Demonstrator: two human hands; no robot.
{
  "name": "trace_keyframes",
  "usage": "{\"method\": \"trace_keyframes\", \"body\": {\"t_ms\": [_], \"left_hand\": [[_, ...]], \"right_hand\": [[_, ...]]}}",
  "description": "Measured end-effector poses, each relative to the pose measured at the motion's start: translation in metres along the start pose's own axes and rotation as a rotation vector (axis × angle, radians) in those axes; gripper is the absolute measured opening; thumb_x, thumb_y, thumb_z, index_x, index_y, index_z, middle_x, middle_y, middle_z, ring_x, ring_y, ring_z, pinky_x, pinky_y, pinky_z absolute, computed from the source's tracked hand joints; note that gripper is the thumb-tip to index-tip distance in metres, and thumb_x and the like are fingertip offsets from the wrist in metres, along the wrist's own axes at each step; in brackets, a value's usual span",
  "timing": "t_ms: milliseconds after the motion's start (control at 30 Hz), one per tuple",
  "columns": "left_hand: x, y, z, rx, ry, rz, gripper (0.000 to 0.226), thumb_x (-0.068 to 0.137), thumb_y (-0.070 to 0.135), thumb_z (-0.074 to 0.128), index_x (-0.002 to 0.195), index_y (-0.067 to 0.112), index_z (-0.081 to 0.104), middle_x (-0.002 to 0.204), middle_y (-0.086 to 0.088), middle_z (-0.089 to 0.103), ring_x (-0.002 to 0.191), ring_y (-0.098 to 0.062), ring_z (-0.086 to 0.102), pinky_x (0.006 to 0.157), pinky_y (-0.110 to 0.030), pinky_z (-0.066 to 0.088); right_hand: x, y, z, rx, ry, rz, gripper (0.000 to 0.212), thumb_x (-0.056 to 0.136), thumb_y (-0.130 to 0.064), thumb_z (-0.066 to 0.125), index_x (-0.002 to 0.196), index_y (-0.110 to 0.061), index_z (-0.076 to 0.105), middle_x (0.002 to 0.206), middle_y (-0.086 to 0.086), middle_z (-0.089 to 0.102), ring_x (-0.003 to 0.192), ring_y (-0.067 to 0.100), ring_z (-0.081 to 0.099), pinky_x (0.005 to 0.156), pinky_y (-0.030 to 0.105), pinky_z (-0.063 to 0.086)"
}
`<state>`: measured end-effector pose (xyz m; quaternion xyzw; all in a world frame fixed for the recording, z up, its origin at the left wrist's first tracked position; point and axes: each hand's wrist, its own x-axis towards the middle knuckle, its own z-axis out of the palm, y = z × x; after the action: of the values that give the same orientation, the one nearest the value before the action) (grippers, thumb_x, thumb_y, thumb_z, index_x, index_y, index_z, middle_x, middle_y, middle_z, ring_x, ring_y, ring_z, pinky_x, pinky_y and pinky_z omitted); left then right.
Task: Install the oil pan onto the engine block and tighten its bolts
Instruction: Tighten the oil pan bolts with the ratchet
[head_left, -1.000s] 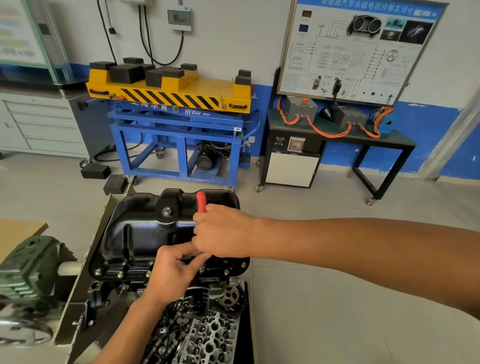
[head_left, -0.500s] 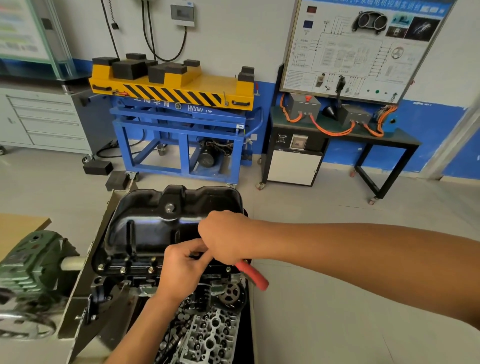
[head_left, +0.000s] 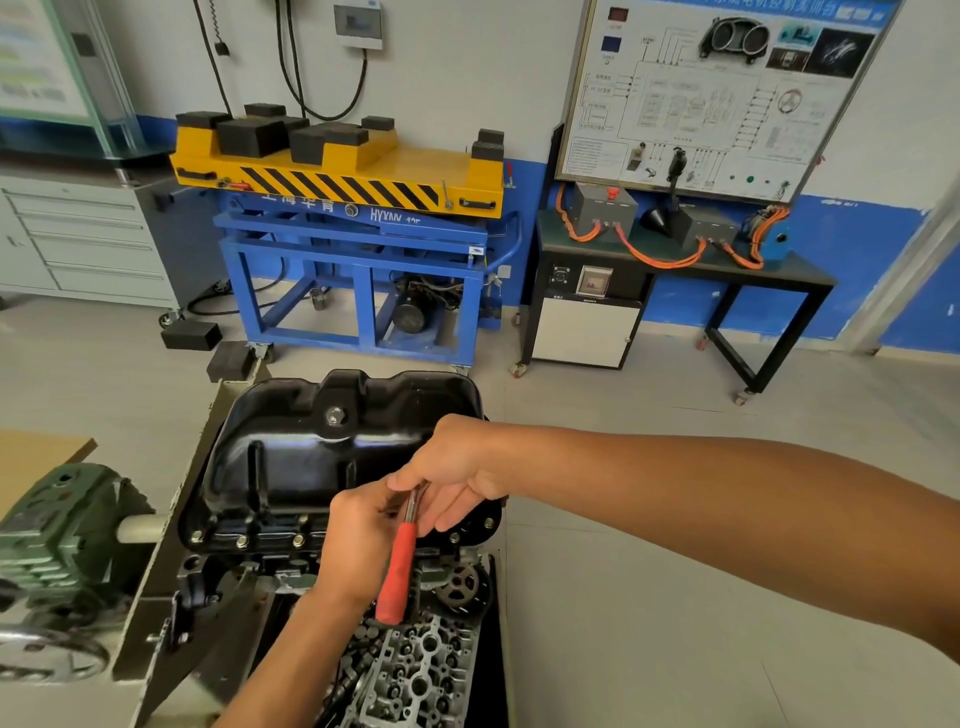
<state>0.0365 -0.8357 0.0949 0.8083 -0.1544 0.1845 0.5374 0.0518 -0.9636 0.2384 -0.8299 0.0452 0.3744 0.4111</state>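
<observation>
- The oil pan, glossy black, sits mouth-down on the engine block, which is on a stand over a pale grey tiled floor.
- Beyond the pan is a white wall with a blue band along its foot.
- One yellow-and-blue lift table stands straight beyond the pan. One training board over a black table is beyond and to its right, and one grey drawer cabinet is beyond and to its left.
- Two black blocks lie on the floor between the pan and the lift table.
- One green gearbox sits just left of the pan.
- Five bolt heads show on the pan's near flange: three in a row at the left, two at the right.
- One ratchet with a red handle hangs over the pan's near edge.
- The right hand curls its fingers round the ratchet's metal shank.
- The left hand reaches to the tool's head. Its fingertips are hidden, so I cannot tell its grip.
</observation>
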Motion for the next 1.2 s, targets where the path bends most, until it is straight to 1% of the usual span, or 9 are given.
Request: {"method": "trace_keyframes", "body": {"t_ms": [100, 233, 367, 500, 600, 733, 933, 1033, 1200], "left_hand": [[0.002, 0.004, 0.000, 0.039, -0.011, 0.110, 0.054, 0.086, -0.011, 0.069, 0.063, 0.035, 0.057, 0.054, 0.011, 0.055, 0.046, -0.005, 0.045, 0.046, -0.015, 0.037], [0.000, 0.011, -0.005, 0.045, -0.059, 0.185, 0.021, 0.096, 0.022, 0.066, 0.076, 0.030, 0.067, 0.054, 0.019, 0.044, 0.046, -0.001, 0.032, 0.046, -0.016, 0.027], [-0.003, 0.011, -0.004, 0.091, -0.090, 0.212, 0.017, 0.090, 0.014, 0.065, 0.074, 0.017, 0.068, 0.055, 0.025, 0.047, 0.046, 0.003, 0.035, 0.049, -0.007, 0.025], [-0.002, 0.005, -0.007, 0.105, -0.101, 0.175, 0.044, 0.085, 0.008, 0.062, 0.055, 0.025, 0.036, 0.047, 0.018, 0.039, 0.041, -0.001, 0.028, 0.046, -0.010, 0.020], [-0.003, 0.004, -0.010, 0.064, -0.116, 0.174, 0.052, 0.083, 0.000, 0.062, 0.056, 0.032, 0.031, 0.045, 0.021, 0.037, 0.040, 0.000, 0.026, 0.045, -0.008, 0.018], [-0.002, 0.001, -0.014, 0.031, -0.137, 0.138, 0.060, 0.089, -0.001, 0.064, 0.059, 0.047, 0.044, 0.046, 0.020, 0.036, 0.042, -0.002, 0.026, 0.046, -0.009, 0.020], [-0.003, 0.001, -0.018, 0.015, -0.139, 0.130, 0.050, 0.096, 0.007, 0.062, 0.070, 0.049, 0.055, 0.049, 0.019, 0.041, 0.045, -0.001, 0.030, 0.047, -0.009, 0.024], [-0.005, 0.002, -0.020, 0.020, -0.135, 0.121, 0.049, 0.096, 0.008, 0.063, 0.074, 0.051, 0.057, 0.049, 0.019, 0.042, 0.044, -0.002, 0.031, 0.047, -0.009, 0.024], [-0.006, 0.008, -0.020, -0.005, -0.096, 0.162, 0.043, 0.097, 0.017, 0.061, 0.077, 0.054, 0.055, 0.053, 0.021, 0.044, 0.046, 0.000, 0.032, 0.049, -0.008, 0.025]], "right_hand": [[-0.004, -0.003, -0.002, -0.183, 0.000, -0.028, 0.023, 0.099, -0.020, 0.061, 0.090, 0.000, 0.059, 0.097, 0.023, 0.072, 0.092, 0.032, 0.073, 0.073, 0.033, 0.059], [-0.011, -0.015, -0.005, -0.913, 0.061, -0.125, 0.028, 0.095, -0.028, 0.067, 0.094, 0.000, 0.069, 0.082, 0.011, 0.076, 0.074, 0.023, 0.075, 0.054, 0.020, 0.054], [-0.020, -0.011, 0.005, -1.388, 0.278, -0.382, 0.009, 0.089, -0.010, 0.065, 0.084, -0.009, 0.058, 0.074, 0.003, 0.057, 0.060, 0.018, 0.056, 0.045, 0.029, 0.040], [-0.023, 0.004, 0.023, -1.687, 0.430, -0.566, 0.015, 0.089, -0.006, 0.062, 0.077, -0.014, 0.059, 0.072, -0.001, 0.052, 0.069, 0.019, 0.060, 0.049, 0.031, 0.036], [-0.019, 0.014, 0.027, -1.760, 0.495, -0.711, 0.027, 0.091, -0.004, 0.056, 0.067, -0.015, 0.050, 0.064, 0.000, 0.049, 0.071, 0.021, 0.058, 0.060, 0.034, 0.045], [-0.008, 0.021, 0.019, -1.771, 0.535, -0.864, 0.017, 0.093, -0.010, 0.054, 0.091, -0.021, 0.067, 0.088, -0.003, 0.068, 0.082, 0.022, 0.063, 0.084, 0.044, 0.048], [0.004, 0.020, 0.006, -1.752, 0.480, -1.042, 0.027, 0.101, -0.013, 0.036, 0.110, -0.020, 0.062, 0.103, -0.006, 0.065, 0.102, 0.020, 0.056, 0.094, 0.034, 0.040], [0.004, 0.018, 0.006, -1.753, 0.452, -1.046, 0.025, 0.101, -0.015, 0.038, 0.110, -0.020, 0.061, 0.104, -0.006, 0.065, 0.103, 0.019, 0.057, 0.092, 0.033, 0.041], [-0.002, 0.013, 0.007, -1.736, 0.405, -0.944, 0.016, 0.099, -0.013, 0.046, 0.108, -0.016, 0.059, 0.101, -0.002, 0.066, 0.096, 0.019, 0.061, 0.071, 0.031, 0.049]]}}
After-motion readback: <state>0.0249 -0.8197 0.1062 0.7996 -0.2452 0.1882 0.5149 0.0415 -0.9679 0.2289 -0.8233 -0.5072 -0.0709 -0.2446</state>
